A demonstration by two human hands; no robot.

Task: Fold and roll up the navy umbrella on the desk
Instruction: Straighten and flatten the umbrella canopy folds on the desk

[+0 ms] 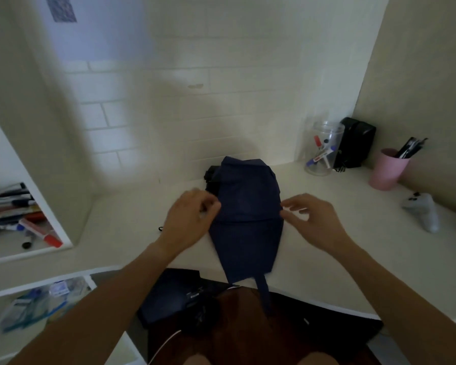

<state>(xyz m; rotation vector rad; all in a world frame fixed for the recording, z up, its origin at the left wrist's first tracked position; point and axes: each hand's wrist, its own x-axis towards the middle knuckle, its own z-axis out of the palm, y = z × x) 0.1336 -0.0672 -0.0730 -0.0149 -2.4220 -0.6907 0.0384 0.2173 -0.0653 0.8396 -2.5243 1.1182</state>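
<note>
Soft, light umbrella looks best taken by its side edges: right hand pinches one, left hand too blurred to tell.

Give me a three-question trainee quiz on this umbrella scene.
1. True or false: the left hand and the right hand sit at opposite sides of the navy umbrella.
2. The umbrella's strap hangs: A over the near edge of the desk; B into a jar; C around a wrist.
3. Fill in: the dark pens stand in the ___ cup.
Key: 1 true; 2 A; 3 pink.
</note>
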